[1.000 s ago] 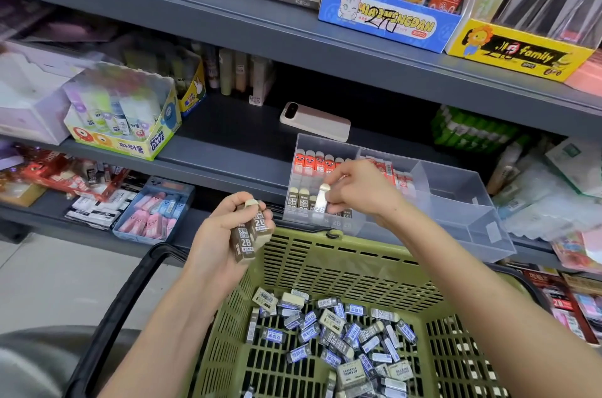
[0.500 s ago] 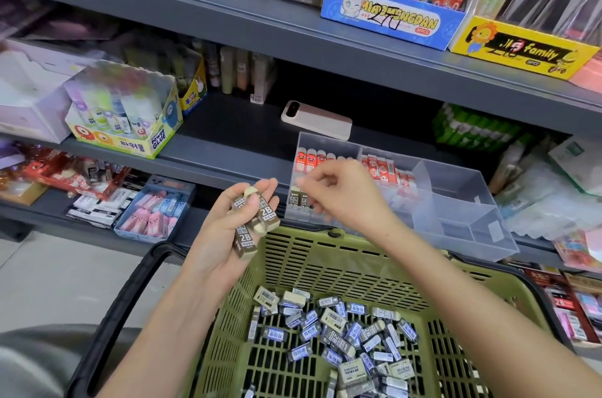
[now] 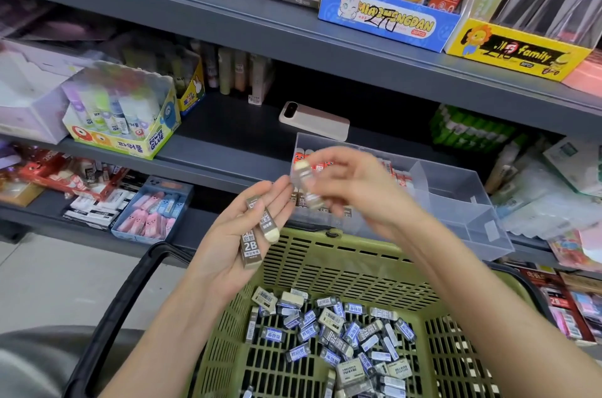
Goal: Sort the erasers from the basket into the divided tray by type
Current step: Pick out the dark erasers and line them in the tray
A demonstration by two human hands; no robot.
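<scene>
Lifted off L hand point(image 3: 224, 260) since prev frame: blurred grey-sleeved rectangular eraser point(image 3: 304, 184), pinched in R hand point(image 3: 355, 190) grip; L grip open, flat, carrying two paper-sleeved 2B erasers point(image 3: 252, 243).

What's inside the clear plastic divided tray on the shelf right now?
Red-wrapped erasers stand along the back of the clear plastic divided tray; its right compartments show none. The right hand covers the front-left compartments, so their contents are mostly hidden.

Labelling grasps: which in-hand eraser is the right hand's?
The blurred eraser pinched by the right hand; the other two lie on the left hand.
</scene>
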